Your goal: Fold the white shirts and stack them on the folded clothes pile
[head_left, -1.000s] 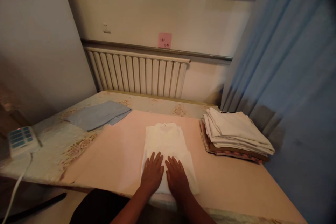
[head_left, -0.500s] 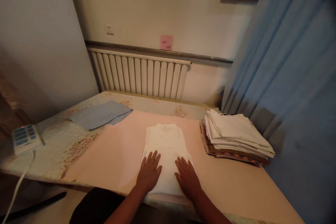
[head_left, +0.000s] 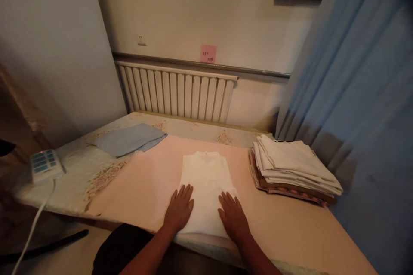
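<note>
A white shirt [head_left: 206, 172], folded into a narrow rectangle with its collar towards the wall, lies on a pink cloth [head_left: 142, 184] near the table's front edge. My left hand [head_left: 179, 208] rests flat on the shirt's left side, fingers stretched forward. On the right side of the shirt lies my right hand [head_left: 234, 215], palm down with its fingers extended. Neither hand grips anything. Bare white fabric shows between them.
A stack of folded clothes [head_left: 293, 167] stands to the right beside a blue curtain [head_left: 364, 116]. Folded blue fabric [head_left: 132, 139] lies at the back left. A white power strip [head_left: 47, 165] with a cord sits at the left edge. Behind the table is a radiator [head_left: 180, 94].
My left hand has slid slightly left towards the shirt's edge, and the hands are a little further apart. The camera view has shifted slightly left.
</note>
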Demonstrator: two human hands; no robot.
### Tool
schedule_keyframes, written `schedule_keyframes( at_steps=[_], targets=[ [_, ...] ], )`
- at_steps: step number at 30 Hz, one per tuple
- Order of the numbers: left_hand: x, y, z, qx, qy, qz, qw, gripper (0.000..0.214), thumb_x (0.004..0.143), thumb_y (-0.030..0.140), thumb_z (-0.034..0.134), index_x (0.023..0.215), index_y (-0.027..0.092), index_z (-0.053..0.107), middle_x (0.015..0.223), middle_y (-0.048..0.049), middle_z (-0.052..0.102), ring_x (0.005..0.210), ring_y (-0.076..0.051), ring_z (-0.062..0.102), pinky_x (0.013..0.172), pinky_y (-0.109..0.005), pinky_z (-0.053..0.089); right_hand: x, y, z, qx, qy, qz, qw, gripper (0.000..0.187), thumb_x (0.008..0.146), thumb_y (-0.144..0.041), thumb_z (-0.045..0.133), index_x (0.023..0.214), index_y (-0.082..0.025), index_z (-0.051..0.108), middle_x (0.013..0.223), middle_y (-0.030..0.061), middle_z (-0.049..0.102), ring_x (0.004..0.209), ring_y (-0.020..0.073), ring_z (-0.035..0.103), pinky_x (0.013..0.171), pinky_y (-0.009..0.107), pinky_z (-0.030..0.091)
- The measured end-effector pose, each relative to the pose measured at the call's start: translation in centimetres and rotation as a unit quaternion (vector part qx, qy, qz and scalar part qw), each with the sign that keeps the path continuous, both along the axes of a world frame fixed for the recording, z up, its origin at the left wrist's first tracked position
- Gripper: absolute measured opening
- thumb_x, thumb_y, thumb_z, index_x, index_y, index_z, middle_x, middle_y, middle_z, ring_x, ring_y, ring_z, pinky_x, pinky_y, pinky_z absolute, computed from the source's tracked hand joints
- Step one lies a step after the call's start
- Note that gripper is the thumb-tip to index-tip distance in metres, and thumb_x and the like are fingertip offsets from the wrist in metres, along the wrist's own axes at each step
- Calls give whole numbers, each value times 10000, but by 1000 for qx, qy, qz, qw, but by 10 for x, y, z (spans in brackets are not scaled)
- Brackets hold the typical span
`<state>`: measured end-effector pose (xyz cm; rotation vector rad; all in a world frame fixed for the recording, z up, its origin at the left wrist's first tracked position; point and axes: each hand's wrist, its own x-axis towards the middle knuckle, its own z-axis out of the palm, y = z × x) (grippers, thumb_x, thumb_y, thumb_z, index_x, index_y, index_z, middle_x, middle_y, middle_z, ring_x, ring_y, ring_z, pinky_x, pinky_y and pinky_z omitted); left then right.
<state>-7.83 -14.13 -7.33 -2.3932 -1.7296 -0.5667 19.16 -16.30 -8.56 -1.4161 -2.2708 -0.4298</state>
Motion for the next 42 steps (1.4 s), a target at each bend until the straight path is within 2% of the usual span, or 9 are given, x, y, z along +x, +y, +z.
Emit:
schedule_keyframes(
  at_steps=[10, 21, 42],
  targets=[
    [3, -3, 8, -18, -6, 14, 1000, 476, 948, 285, 342, 1398, 185, 455, 1460, -66, 472, 1379, -233, 379, 1122, -472, 296, 1, 1, -4, 6, 7, -1, 1000, 418, 955, -289, 423, 1358, -216, 508, 1413, 51, 515, 1332, 240, 439, 1104, 438, 312],
    [2, -2, 5, 14, -23, 9, 1000, 461, 938, 276, 368, 1376, 201, 487, 1422, -77, 518, 1354, -227, 417, 1114, -456, 316, 1, 2, -7, 19, 6, 0, 1000, 410, 954, -267, 421, 1347, -208, 520, 1400, 53, 529, 1331, 231, 441, 1111, 433, 309],
    [3, -3, 10, -14, -19, 16, 1000, 456, 944, 282, 355, 1368, 181, 488, 1428, -76, 512, 1356, -231, 413, 1113, -466, 311, 1, 1, -5, 3, -1, -5, 1000, 405, 962, -280, 409, 1346, -210, 517, 1409, 37, 519, 1330, 237, 440, 1098, 443, 319]
  ],
)
